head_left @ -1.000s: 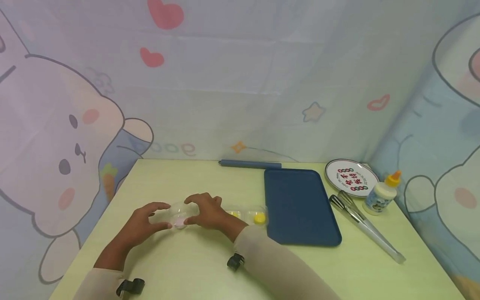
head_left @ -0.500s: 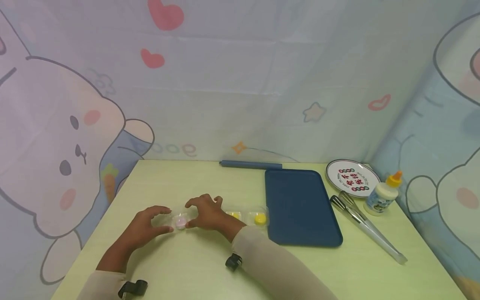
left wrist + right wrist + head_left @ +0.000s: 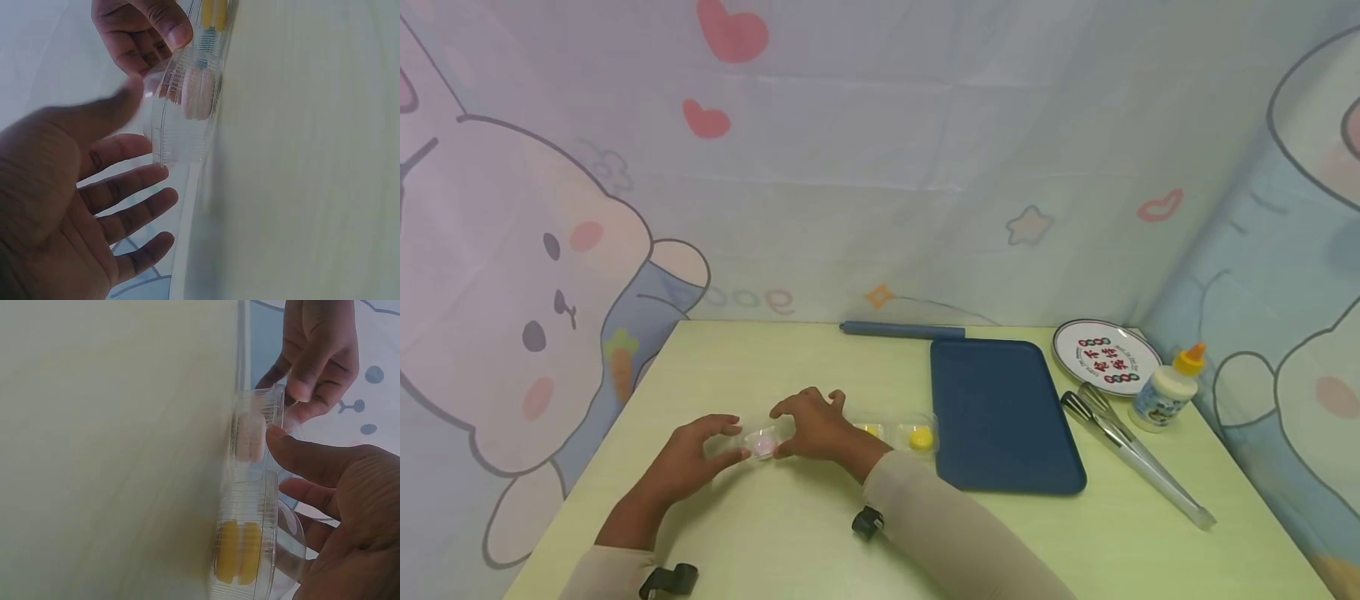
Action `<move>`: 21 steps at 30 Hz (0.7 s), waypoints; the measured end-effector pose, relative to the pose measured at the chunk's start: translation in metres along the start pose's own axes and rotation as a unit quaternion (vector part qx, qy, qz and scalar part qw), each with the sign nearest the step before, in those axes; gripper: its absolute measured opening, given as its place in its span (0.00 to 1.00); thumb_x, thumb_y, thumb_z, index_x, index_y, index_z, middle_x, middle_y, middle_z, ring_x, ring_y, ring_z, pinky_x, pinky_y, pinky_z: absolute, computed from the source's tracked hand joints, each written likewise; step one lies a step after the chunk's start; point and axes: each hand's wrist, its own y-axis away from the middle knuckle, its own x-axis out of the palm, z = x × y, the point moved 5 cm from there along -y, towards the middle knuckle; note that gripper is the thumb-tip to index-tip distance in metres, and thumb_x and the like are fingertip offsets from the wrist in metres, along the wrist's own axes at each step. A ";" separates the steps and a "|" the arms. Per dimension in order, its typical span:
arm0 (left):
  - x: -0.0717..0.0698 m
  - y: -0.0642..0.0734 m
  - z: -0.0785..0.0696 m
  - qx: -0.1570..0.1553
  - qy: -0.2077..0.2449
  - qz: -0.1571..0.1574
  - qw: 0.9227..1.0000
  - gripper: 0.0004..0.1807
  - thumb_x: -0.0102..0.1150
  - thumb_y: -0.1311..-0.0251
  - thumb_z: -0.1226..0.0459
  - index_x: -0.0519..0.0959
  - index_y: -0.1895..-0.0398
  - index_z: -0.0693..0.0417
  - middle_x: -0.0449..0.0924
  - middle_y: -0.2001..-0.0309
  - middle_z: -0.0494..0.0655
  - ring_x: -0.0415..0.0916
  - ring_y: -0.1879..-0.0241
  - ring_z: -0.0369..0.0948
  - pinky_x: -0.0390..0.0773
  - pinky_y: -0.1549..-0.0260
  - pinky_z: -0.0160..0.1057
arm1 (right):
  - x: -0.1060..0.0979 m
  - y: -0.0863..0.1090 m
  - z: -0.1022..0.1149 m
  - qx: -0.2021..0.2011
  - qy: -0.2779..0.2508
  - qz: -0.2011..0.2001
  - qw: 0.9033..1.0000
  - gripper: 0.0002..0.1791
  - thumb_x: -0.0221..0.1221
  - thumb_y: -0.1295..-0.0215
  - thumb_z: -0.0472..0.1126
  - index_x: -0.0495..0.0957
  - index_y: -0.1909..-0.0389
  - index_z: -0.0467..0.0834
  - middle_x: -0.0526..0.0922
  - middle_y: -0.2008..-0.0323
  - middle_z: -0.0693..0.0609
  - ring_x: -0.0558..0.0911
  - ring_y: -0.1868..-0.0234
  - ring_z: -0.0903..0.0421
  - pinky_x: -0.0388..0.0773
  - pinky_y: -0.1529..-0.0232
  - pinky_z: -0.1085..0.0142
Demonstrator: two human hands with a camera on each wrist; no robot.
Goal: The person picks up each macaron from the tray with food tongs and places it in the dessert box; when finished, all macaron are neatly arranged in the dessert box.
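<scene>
A clear plastic macaron box lies across the table, seen edge-on in both wrist views. Its left compartment holds a pink macaron; farther right is a yellow macaron, with another partly covered by my right wrist. My left hand is at the box's left end, its thumb by the domed lid and its fingers spread. With thumb and fingers on opposite edges, my right hand holds the box beside the pink macaron. The middle of the box is hidden beneath this hand.
A dark blue tray lies right of the box, with a grey-blue rod behind it. Farther right are a plate, metal tongs and a white bottle with an orange tip. A printed cloth hangs behind.
The clear dome above the pink macaron, raised between my hands a second ago, now sits lower. My left hand has shifted slightly; my right hand has barely moved.
</scene>
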 end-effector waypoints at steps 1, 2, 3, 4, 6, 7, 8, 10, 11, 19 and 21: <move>0.000 0.000 0.000 -0.002 -0.001 0.001 1.000 0.20 0.78 0.34 0.59 0.87 0.46 0.62 0.85 0.34 0.64 0.77 0.30 0.69 0.76 0.33 0.73 | 0.000 0.000 0.000 -0.001 0.005 -0.001 1.000 0.32 0.81 0.39 0.54 0.85 0.33 0.57 0.86 0.34 0.60 0.73 0.27 0.54 0.52 0.23 0.33; 0.001 0.000 -0.001 -0.004 -0.003 0.003 1.000 0.19 0.77 0.34 0.59 0.88 0.47 0.63 0.85 0.34 0.64 0.77 0.30 0.69 0.76 0.33 0.73 | 0.001 0.000 0.000 -0.001 0.010 -0.001 1.000 0.32 0.81 0.39 0.54 0.85 0.33 0.57 0.86 0.34 0.61 0.73 0.27 0.54 0.52 0.23 0.33; 0.001 -0.001 -0.001 -0.008 -0.005 0.004 1.000 0.19 0.78 0.35 0.60 0.88 0.47 0.63 0.85 0.34 0.64 0.77 0.30 0.69 0.76 0.33 0.73 | 0.001 0.000 0.001 -0.001 0.016 -0.002 1.000 0.32 0.81 0.39 0.55 0.85 0.33 0.58 0.86 0.34 0.61 0.74 0.27 0.54 0.53 0.24 0.33; 0.002 -0.001 -0.001 -0.012 -0.006 0.005 1.000 0.19 0.78 0.35 0.60 0.88 0.48 0.64 0.85 0.35 0.64 0.78 0.30 0.69 0.76 0.33 0.73 | 0.000 0.000 0.001 -0.002 0.021 -0.003 1.000 0.32 0.81 0.39 0.55 0.85 0.33 0.58 0.86 0.34 0.61 0.74 0.27 0.54 0.53 0.24 0.33; 0.002 -0.002 -0.003 -0.015 -0.007 0.008 1.000 0.19 0.78 0.36 0.61 0.88 0.48 0.65 0.86 0.35 0.64 0.78 0.31 0.69 0.76 0.33 0.72 | 0.000 0.001 0.002 0.000 0.031 -0.006 0.999 0.32 0.80 0.39 0.55 0.85 0.33 0.59 0.86 0.35 0.61 0.74 0.27 0.54 0.54 0.24 0.33; 0.003 -0.002 -0.003 -0.016 -0.007 0.010 1.000 0.19 0.78 0.36 0.62 0.88 0.48 0.65 0.86 0.35 0.64 0.78 0.31 0.69 0.76 0.33 0.72 | -0.001 0.001 0.002 0.001 0.037 -0.008 0.999 0.32 0.80 0.39 0.56 0.85 0.34 0.59 0.86 0.35 0.62 0.75 0.28 0.55 0.54 0.24 0.33; 0.003 -0.003 -0.003 -0.015 -0.008 0.011 1.000 0.20 0.78 0.36 0.62 0.88 0.47 0.66 0.85 0.35 0.64 0.78 0.31 0.69 0.76 0.32 0.72 | -0.001 0.001 0.002 0.002 0.041 -0.010 0.999 0.32 0.81 0.40 0.56 0.85 0.34 0.59 0.87 0.34 0.61 0.75 0.28 0.54 0.55 0.24 0.33; 0.004 -0.004 -0.002 -0.011 -0.003 0.015 1.000 0.22 0.77 0.35 0.62 0.87 0.43 0.67 0.84 0.33 0.65 0.76 0.29 0.70 0.74 0.31 0.73 | -0.002 0.000 0.001 0.004 0.049 -0.014 0.999 0.32 0.81 0.40 0.57 0.85 0.34 0.59 0.86 0.34 0.61 0.75 0.28 0.54 0.56 0.24 0.34; 0.005 -0.004 -0.001 -0.005 -0.002 0.016 1.000 0.23 0.77 0.34 0.62 0.86 0.42 0.68 0.83 0.32 0.65 0.76 0.29 0.70 0.74 0.31 0.73 | -0.002 0.000 0.000 0.005 0.051 -0.015 0.999 0.33 0.81 0.40 0.57 0.85 0.34 0.59 0.86 0.33 0.61 0.75 0.28 0.54 0.56 0.24 0.34; 0.009 -0.015 0.003 0.015 -0.013 0.039 0.999 0.26 0.71 0.29 0.64 0.81 0.33 0.68 0.79 0.28 0.66 0.73 0.26 0.70 0.72 0.28 0.72 | -0.002 0.000 -0.007 0.013 0.024 -0.023 0.999 0.35 0.81 0.41 0.58 0.84 0.33 0.55 0.83 0.30 0.59 0.75 0.26 0.52 0.55 0.25 0.32; 0.007 -0.016 0.003 0.014 -0.014 0.045 0.999 0.26 0.71 0.29 0.63 0.81 0.32 0.68 0.79 0.28 0.66 0.72 0.26 0.70 0.72 0.29 0.72 | -0.003 0.000 -0.007 0.011 0.021 -0.019 1.000 0.35 0.80 0.40 0.58 0.83 0.33 0.55 0.83 0.29 0.59 0.75 0.26 0.52 0.55 0.24 0.31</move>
